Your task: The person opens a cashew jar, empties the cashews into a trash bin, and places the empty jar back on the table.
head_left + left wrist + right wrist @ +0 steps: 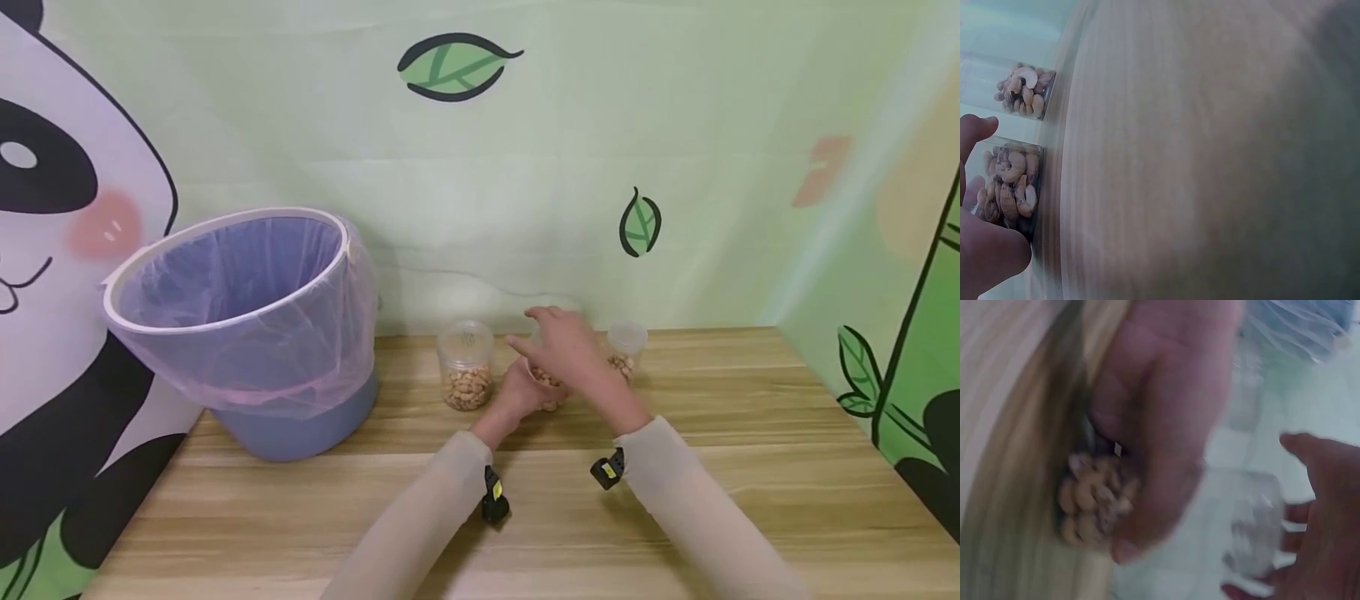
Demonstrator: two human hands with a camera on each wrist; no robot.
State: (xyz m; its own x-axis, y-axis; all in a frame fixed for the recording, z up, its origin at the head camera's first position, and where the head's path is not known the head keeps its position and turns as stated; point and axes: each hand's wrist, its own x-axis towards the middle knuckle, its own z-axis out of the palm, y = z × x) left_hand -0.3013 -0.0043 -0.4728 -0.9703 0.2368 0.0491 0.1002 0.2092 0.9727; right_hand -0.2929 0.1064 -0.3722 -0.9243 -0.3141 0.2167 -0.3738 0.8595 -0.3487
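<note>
Around the middle jar of nuts (pixel 1013 181), the left hand's (pixel 520 392) fingers are curled in a hold; by its upper end the right hand (pixel 566 346) is held with fingers spread, nothing gripped. Step, as judged: jar being steadied, top being attended to; lid on or off cannot be told. For the next move, narrowed right fingers and a steady left hold seem called for. Flanked by left jar (pixel 467 379) and right jar (pixel 626 346); lined bin (pixel 292 437) placed farther left on the table (pixel 540 542).
</note>
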